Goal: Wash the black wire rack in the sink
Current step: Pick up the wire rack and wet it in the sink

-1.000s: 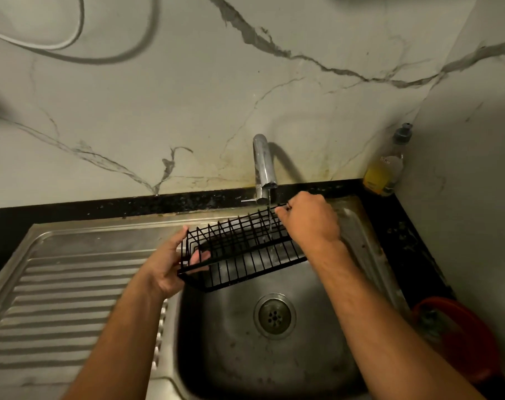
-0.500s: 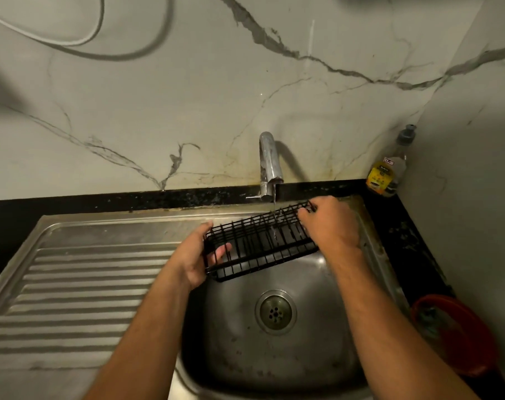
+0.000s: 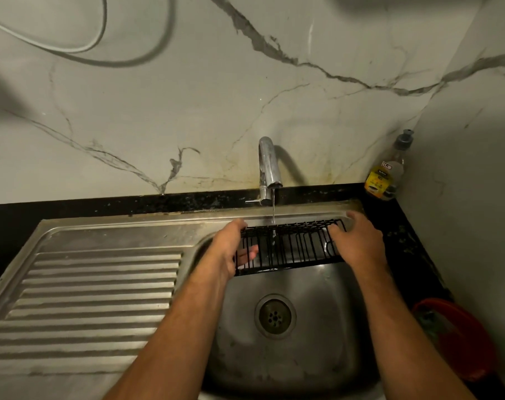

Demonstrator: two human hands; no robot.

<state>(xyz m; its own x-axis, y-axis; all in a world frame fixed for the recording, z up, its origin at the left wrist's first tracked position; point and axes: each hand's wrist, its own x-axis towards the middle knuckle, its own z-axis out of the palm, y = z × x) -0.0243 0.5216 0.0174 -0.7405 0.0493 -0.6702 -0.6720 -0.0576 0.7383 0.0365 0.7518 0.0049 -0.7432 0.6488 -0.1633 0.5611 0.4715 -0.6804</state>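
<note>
The black wire rack [image 3: 291,246] is held level over the far part of the steel sink basin [image 3: 317,342], below the chrome tap [image 3: 268,166]. A thin stream of water [image 3: 273,209] runs from the spout onto the rack's left-middle wires. My left hand [image 3: 228,249] grips the rack's left end, with fingers showing through the wires. My right hand [image 3: 358,241] grips its right end, fingers curled over the rim.
A ridged steel drainboard [image 3: 95,298] lies left of the basin, whose drain [image 3: 275,316] is near its middle. A soap bottle [image 3: 387,168] stands in the back right corner on the black counter. A red bowl [image 3: 459,339] sits at the right. Cables hang on the marble wall.
Both hands have turned the rack from a slant to level and moved it back toward the sink's far rim. The water now strikes the rack left of its middle.
</note>
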